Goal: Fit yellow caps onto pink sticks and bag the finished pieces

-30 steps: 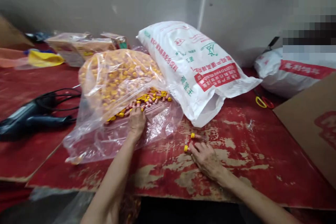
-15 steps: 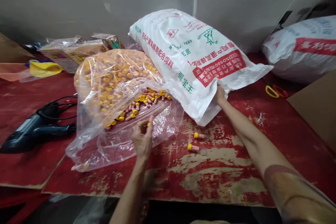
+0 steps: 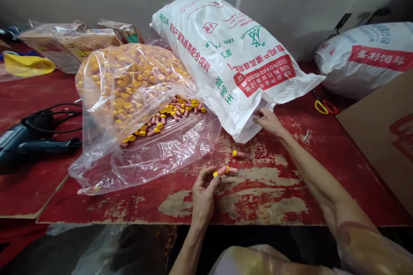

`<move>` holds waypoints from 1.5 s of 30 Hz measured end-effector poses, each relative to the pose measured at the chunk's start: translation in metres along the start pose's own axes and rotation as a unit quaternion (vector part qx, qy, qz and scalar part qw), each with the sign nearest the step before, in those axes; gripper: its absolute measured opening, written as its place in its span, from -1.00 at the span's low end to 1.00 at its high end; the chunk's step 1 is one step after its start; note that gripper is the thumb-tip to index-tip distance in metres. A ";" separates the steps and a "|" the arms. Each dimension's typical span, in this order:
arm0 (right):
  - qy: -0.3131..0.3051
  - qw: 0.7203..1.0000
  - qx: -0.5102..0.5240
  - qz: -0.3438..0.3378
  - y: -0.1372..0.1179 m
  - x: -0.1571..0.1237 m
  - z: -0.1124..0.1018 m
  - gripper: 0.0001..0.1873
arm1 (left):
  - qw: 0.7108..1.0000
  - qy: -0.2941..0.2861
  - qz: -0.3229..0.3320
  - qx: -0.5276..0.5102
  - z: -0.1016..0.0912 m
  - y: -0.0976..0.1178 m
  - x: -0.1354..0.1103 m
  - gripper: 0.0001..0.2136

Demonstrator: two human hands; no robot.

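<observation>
My left hand [image 3: 204, 191] pinches a small vial [image 3: 221, 171] with a yellow cap and pink-and-white contents between thumb and fingers. It is just above the table, close beside two similar vials, one yellow-capped vial [image 3: 238, 154] and another vial [image 3: 232, 170], each with a clear part at one end. At the open mouth of a large white woven sack [image 3: 209, 51], my right hand [image 3: 269, 121] has its fingers bent together; what they hold, if anything, I cannot make out. A clear plastic bag [image 3: 167, 150] of many yellow-capped vials [image 3: 176, 109] lies open left of the sack.
On the red worn table [image 3: 135, 210] lies a dark heat gun [image 3: 35, 142] with its cord, at the left. Packaged boxes [image 3: 74, 45] stand behind. To the right are scissors [image 3: 322, 105], another white sack [image 3: 364, 60] and a cardboard box [image 3: 380, 124].
My left hand has moved right, from the clear bag to beside the loose vials, holding a vial. My right hand has drawn back from inside the sack to its mouth. The view has shifted slightly.
</observation>
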State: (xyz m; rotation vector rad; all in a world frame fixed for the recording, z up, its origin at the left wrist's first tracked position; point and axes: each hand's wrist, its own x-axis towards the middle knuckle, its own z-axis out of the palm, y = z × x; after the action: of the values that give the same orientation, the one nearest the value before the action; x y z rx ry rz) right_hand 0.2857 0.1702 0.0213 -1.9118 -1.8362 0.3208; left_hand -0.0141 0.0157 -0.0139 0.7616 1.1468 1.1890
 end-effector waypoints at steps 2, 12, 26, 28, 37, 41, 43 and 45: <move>-0.003 0.997 0.050 -0.066 -0.005 -0.045 -0.009 -0.68 | 1.000 -0.002 0.000 -0.026 0.007 0.001 -0.003 -0.66; -0.162 0.944 0.081 -0.276 -0.056 -0.170 -0.013 -0.64 | 0.996 -0.080 0.019 -0.031 0.040 -0.006 -0.027 -0.74; -0.060 0.964 0.017 -0.259 -0.076 -0.212 0.011 -0.80 | 0.996 -0.071 -0.005 -0.051 0.060 -0.021 -0.072 -0.76; -0.066 0.966 0.001 -0.249 -0.070 -0.215 0.010 -0.78 | 0.993 -0.085 -0.025 -0.073 0.065 -0.026 -0.075 -0.76; -0.133 0.978 -0.004 -0.161 -0.070 -0.215 0.017 -0.75 | 0.988 -0.122 -0.033 -0.093 0.063 -0.038 -0.069 -0.70; -0.196 0.975 0.015 -0.102 -0.071 -0.203 0.011 -0.71 | 0.977 -0.210 -0.040 -0.006 0.057 -0.034 -0.057 -0.67; -0.221 0.970 -0.054 -0.082 -0.070 -0.190 0.007 -0.72 | 0.975 -0.198 0.005 0.104 0.050 -0.024 -0.046 -0.69; -0.242 0.953 -0.168 -0.066 -0.072 -0.176 0.006 -0.75 | 0.965 -0.115 0.105 0.211 0.036 -0.008 -0.028 -0.72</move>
State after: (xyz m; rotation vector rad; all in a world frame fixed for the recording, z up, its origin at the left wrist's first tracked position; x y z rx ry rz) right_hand 0.2064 -0.0026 0.0244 -2.0443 -2.4634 0.4929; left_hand 0.0235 -0.0098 -0.0031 1.3387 1.1557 1.0023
